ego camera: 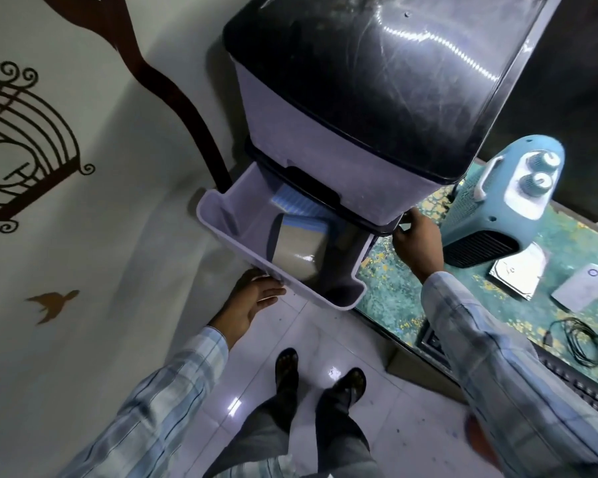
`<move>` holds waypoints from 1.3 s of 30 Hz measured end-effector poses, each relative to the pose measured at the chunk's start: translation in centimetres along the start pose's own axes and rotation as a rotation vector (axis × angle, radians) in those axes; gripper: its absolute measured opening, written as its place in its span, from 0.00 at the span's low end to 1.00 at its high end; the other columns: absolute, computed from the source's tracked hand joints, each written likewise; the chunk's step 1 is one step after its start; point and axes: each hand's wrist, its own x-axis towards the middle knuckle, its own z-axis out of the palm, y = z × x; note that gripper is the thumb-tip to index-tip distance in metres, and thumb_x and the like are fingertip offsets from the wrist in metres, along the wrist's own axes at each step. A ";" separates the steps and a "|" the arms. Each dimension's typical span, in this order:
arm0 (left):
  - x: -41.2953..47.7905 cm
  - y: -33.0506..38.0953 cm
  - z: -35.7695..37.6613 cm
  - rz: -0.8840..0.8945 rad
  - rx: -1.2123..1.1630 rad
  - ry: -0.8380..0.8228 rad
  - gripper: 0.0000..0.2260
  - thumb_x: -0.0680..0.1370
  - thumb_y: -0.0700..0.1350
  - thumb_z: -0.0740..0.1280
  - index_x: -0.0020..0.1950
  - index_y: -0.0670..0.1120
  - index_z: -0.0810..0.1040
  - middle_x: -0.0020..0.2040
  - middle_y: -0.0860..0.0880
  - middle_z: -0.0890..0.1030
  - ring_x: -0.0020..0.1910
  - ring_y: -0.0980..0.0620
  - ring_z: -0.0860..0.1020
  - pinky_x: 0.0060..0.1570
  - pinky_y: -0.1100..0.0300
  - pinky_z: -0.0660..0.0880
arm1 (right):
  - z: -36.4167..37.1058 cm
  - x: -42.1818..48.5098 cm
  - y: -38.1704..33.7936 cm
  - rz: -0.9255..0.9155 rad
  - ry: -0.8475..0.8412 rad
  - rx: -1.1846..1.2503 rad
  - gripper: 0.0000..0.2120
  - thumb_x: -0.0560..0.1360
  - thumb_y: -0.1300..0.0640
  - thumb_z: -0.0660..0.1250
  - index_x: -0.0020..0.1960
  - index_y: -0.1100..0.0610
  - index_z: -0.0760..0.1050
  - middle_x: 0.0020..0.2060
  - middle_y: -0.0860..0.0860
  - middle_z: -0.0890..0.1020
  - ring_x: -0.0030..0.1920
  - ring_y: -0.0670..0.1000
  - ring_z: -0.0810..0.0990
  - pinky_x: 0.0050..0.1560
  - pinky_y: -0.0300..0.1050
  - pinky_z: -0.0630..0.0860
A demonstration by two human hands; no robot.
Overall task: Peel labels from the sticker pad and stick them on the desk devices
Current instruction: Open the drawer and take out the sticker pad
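Drawer point(221, 219) open. Left hand point(252, 298) open under its front; right hand point(416, 239) gripping the cabinet point(325, 160) edge. No labels on the desk point(394, 288) devices yet.

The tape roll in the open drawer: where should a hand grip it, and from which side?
Likely from above, through the drawer's open top. The brown tape roll leans on edge with its curved band facing up, blue pads behind it. Pinch across its two flat faces near the top. The left hand at the drawer's front lip is nearest; the right hand rests at the cabinet's edge.
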 end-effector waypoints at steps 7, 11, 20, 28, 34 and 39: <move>-0.5 -0.2 0.4 0.009 -0.045 -0.014 0.08 0.81 0.35 0.63 0.50 0.48 0.74 0.44 0.46 0.84 0.49 0.45 0.83 0.51 0.55 0.75 | -3.3 -9.0 -5.0 0.021 0.162 0.386 0.04 0.73 0.62 0.71 0.40 0.57 0.77 0.33 0.50 0.80 0.33 0.47 0.76 0.36 0.40 0.74; -0.6 -0.3 0.3 0.012 -0.074 -0.008 0.08 0.81 0.35 0.63 0.51 0.48 0.73 0.48 0.43 0.82 0.49 0.45 0.83 0.51 0.54 0.76 | -1.6 -12.2 -8.8 -0.074 -0.070 0.531 0.03 0.70 0.60 0.70 0.43 0.55 0.81 0.35 0.50 0.85 0.35 0.50 0.83 0.37 0.45 0.79; -1.0 -0.9 -0.2 0.063 -0.093 -0.104 0.09 0.83 0.35 0.58 0.56 0.47 0.72 0.55 0.40 0.80 0.57 0.40 0.79 0.56 0.51 0.75 | 7.9 -4.8 -10.8 0.321 -0.418 0.287 0.25 0.75 0.51 0.69 0.67 0.65 0.76 0.60 0.61 0.83 0.62 0.62 0.81 0.63 0.54 0.78; -0.6 -1.5 -0.8 0.046 -0.104 -0.137 0.23 0.70 0.43 0.75 0.61 0.46 0.72 0.52 0.44 0.85 0.54 0.45 0.84 0.54 0.53 0.77 | 12.1 -2.5 -9.1 0.482 -0.452 0.248 0.25 0.80 0.53 0.64 0.72 0.67 0.72 0.68 0.62 0.77 0.69 0.61 0.76 0.66 0.47 0.71; 0.2 -1.8 -1.1 0.039 -0.038 -0.179 0.24 0.71 0.43 0.79 0.63 0.45 0.74 0.54 0.49 0.86 0.60 0.46 0.83 0.55 0.55 0.77 | 12.1 -2.8 -9.2 0.424 -0.390 0.337 0.10 0.79 0.62 0.65 0.54 0.66 0.80 0.50 0.63 0.81 0.57 0.62 0.81 0.58 0.50 0.77; 0.1 -1.7 -1.2 0.055 -0.044 -0.196 0.23 0.71 0.46 0.78 0.63 0.47 0.76 0.56 0.51 0.85 0.59 0.48 0.83 0.56 0.55 0.77 | 10.0 -4.4 -10.6 0.299 -0.371 0.495 0.06 0.75 0.64 0.72 0.42 0.67 0.80 0.34 0.53 0.76 0.36 0.50 0.72 0.40 0.45 0.71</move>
